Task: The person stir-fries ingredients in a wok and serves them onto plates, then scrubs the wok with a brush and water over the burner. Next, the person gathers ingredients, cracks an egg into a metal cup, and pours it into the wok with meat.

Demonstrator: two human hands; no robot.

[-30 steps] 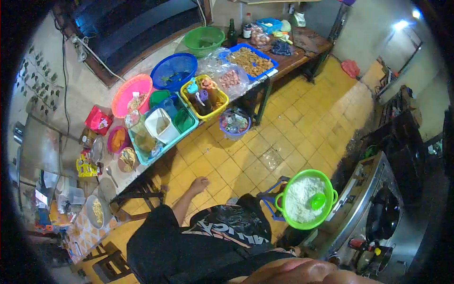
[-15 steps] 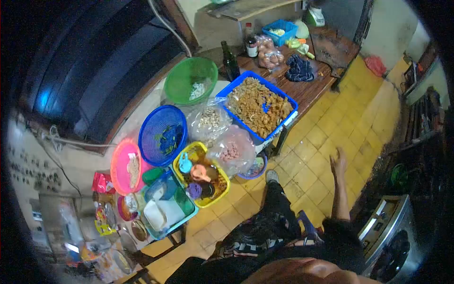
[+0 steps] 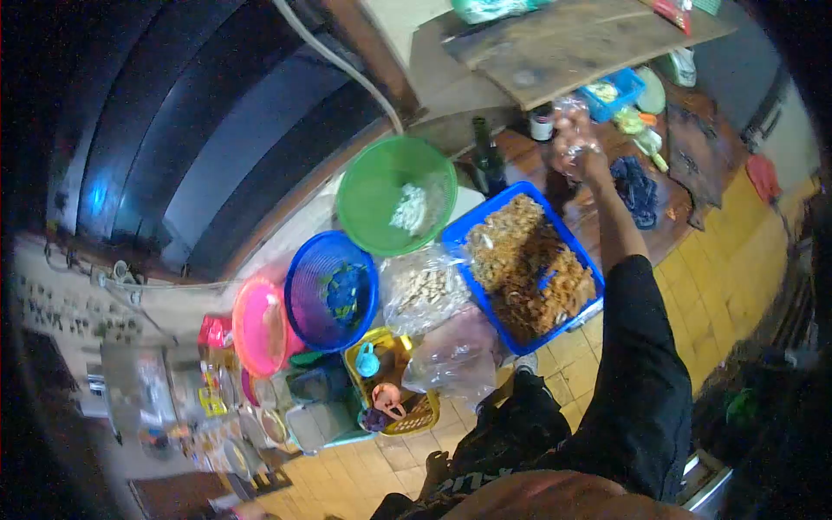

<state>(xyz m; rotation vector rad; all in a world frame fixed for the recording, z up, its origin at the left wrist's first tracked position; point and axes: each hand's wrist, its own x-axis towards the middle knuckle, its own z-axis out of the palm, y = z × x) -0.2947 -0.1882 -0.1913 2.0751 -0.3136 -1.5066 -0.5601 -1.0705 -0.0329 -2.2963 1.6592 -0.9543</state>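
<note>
My right hand [image 3: 591,165] is stretched out over the wooden table, its fingers closed on a clear plastic bag of brown eggs [image 3: 572,130]. Blur hides some of the finger detail. A dark bottle with a white label [image 3: 542,124] stands just left of the bag, and a crumpled dark plastic bag [image 3: 635,191] lies to the right of my wrist. Low in the view, my left hand [image 3: 436,468] hangs in shadow beside my leg; its fingers are too dark to read. Beneath my right forearm sits a blue tray [image 3: 452,251] of brown shredded food.
A green basket [image 3: 355,195], a blue basket [image 3: 303,286] and a pink basket [image 3: 247,325] stand along the wall. Clear bags [image 3: 425,290] lie beside the tray, near a yellow basket [image 3: 416,420] with cups. A wooden shelf [image 3: 589,52] overhangs the table's back.
My right hand has moved from above the floor at the right to the egg bag on the table. The view has shifted, and my left hand now shows at the bottom.
</note>
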